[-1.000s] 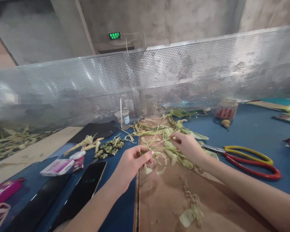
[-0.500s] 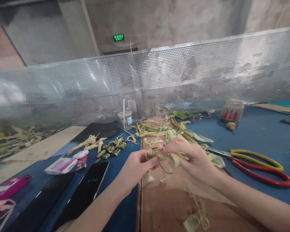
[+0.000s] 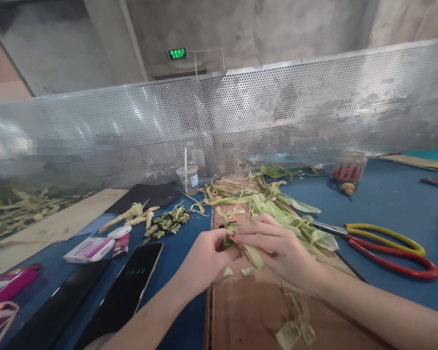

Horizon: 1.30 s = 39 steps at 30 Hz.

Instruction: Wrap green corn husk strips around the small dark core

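My left hand (image 3: 209,253) is closed over the brown board (image 3: 248,316), its thumb and fingers pinching a small piece of green leaf strip. Against it, my right hand (image 3: 277,245) has its fingertips pressed on the same leaf strip (image 3: 253,256), whose pale end hangs below the fingers. The fingers hide most of the held part. Behind the hands lies a pile of pale green husk leaves (image 3: 273,204). Nearer the front, a loose curled scrap (image 3: 295,325) rests on the board.
Scissors (image 3: 387,248) with red and yellow handles lie right. On the left are a phone (image 3: 127,287), a white-purple box (image 3: 89,249) and a cluster of dark green knots (image 3: 168,221). A plastic cup (image 3: 188,180) and a jar (image 3: 349,167) stand near the perforated metal screen (image 3: 255,112).
My right hand has moved slightly left and down, closer to my left hand. The leaf strip's loose loops have drawn in between the fingers. The view has shifted slightly.
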Each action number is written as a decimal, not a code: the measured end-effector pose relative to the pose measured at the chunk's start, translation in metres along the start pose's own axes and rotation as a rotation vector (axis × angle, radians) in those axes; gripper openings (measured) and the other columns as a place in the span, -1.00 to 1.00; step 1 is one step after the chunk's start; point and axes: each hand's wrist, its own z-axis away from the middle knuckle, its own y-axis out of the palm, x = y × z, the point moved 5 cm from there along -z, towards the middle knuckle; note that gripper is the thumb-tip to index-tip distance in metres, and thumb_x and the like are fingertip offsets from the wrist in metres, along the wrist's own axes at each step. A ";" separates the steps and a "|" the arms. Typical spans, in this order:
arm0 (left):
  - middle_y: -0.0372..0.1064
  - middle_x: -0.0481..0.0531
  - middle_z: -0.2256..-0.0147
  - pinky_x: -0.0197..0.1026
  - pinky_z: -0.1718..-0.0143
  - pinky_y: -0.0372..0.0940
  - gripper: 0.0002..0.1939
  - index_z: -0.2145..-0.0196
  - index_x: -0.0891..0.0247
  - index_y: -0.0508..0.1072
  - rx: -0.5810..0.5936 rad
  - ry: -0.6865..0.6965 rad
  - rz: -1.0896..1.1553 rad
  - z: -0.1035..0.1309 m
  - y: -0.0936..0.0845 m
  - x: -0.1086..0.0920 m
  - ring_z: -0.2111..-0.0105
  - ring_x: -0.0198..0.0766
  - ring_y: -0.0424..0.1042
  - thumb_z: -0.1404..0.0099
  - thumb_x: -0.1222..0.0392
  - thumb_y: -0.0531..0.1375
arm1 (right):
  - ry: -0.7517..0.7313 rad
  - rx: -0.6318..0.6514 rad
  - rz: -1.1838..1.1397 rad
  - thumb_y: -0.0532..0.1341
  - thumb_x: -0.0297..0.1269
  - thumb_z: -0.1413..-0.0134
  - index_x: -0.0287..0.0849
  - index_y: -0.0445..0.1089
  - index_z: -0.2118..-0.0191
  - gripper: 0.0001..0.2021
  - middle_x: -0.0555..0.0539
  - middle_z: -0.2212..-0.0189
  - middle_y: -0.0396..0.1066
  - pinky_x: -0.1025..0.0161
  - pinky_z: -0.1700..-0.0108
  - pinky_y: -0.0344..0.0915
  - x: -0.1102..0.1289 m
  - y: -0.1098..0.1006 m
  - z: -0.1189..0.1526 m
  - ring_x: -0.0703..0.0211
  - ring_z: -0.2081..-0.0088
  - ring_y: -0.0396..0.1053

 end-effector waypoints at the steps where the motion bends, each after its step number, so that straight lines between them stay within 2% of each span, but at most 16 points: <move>1: 0.35 -0.04 0.45 -0.25 0.36 0.18 -0.86 0.41 0.27 0.44 0.001 -0.005 0.008 0.000 0.001 0.000 0.41 -0.26 0.29 -0.13 0.15 0.17 | -0.013 -0.021 0.007 0.07 -0.45 -0.16 -0.10 0.40 0.08 -0.73 -0.08 0.25 0.49 0.14 0.20 0.35 0.000 0.000 0.001 0.17 0.25 0.30; 9: 0.43 0.00 0.43 -0.22 0.31 0.21 -0.82 0.43 0.26 0.49 -0.021 -0.038 0.058 0.002 0.000 -0.004 0.38 -0.24 0.35 -0.10 0.09 0.21 | -0.027 -0.149 0.002 0.12 -0.49 -0.10 -0.09 0.39 0.05 -0.69 -0.08 0.31 0.50 0.15 0.26 0.38 -0.001 -0.002 0.002 0.15 0.27 0.34; 16: 0.45 0.02 0.38 -0.20 0.25 0.22 -0.80 0.37 0.26 0.49 0.014 -0.048 0.075 0.004 0.002 -0.005 0.33 -0.22 0.36 -0.13 0.09 0.19 | -0.020 -0.188 0.019 0.14 -0.55 -0.07 -0.12 0.41 0.07 -0.68 -0.09 0.32 0.51 0.15 0.28 0.39 -0.003 0.000 0.005 0.14 0.28 0.34; 21: 0.43 0.02 0.42 -0.20 0.29 0.21 -0.79 0.39 0.28 0.48 0.023 -0.062 0.038 0.005 0.002 -0.006 0.35 -0.20 0.35 -0.13 0.09 0.16 | -0.033 -0.211 0.080 0.12 -0.53 -0.08 -0.09 0.42 0.08 -0.68 -0.08 0.33 0.51 0.17 0.28 0.38 -0.001 0.001 0.004 0.15 0.29 0.36; 26: 0.39 -0.04 0.47 -0.25 0.37 0.18 -0.85 0.43 0.27 0.46 0.018 -0.053 0.005 0.004 0.002 -0.005 0.44 -0.27 0.31 -0.11 0.15 0.15 | -0.022 -0.151 0.112 0.10 -0.49 -0.11 -0.07 0.42 0.08 -0.69 -0.10 0.35 0.47 0.17 0.31 0.36 -0.002 0.006 0.004 0.17 0.34 0.31; 30: 0.37 -0.04 0.51 -0.26 0.40 0.18 -0.85 0.49 0.28 0.44 -0.028 -0.020 -0.057 0.004 0.001 -0.005 0.46 -0.25 0.31 -0.10 0.17 0.14 | 0.069 -0.104 0.085 0.08 -0.51 -0.09 -0.07 0.43 0.09 -0.67 -0.14 0.36 0.35 0.20 0.36 0.32 -0.007 0.009 0.006 0.14 0.31 0.23; 36: 0.38 -0.03 0.50 -0.27 0.44 0.16 -0.81 0.48 0.28 0.45 -0.058 -0.010 -0.077 0.004 -0.001 -0.008 0.47 -0.25 0.31 -0.11 0.10 0.14 | 0.136 0.148 -0.014 0.02 -0.50 0.01 -0.18 0.30 -0.06 -0.54 -0.18 0.21 0.24 -0.03 0.12 0.23 -0.003 0.008 0.003 0.04 0.19 0.18; 39: 0.36 -0.04 0.52 -0.27 0.45 0.15 -0.79 0.48 0.29 0.44 -0.053 -0.001 -0.071 0.004 -0.001 -0.008 0.49 -0.26 0.29 -0.11 0.08 0.14 | 0.223 0.201 -0.118 -0.07 -0.47 -0.09 -0.15 0.37 0.03 -0.60 -0.16 0.16 0.22 -0.05 0.04 0.19 -0.003 0.005 0.002 0.05 0.14 0.18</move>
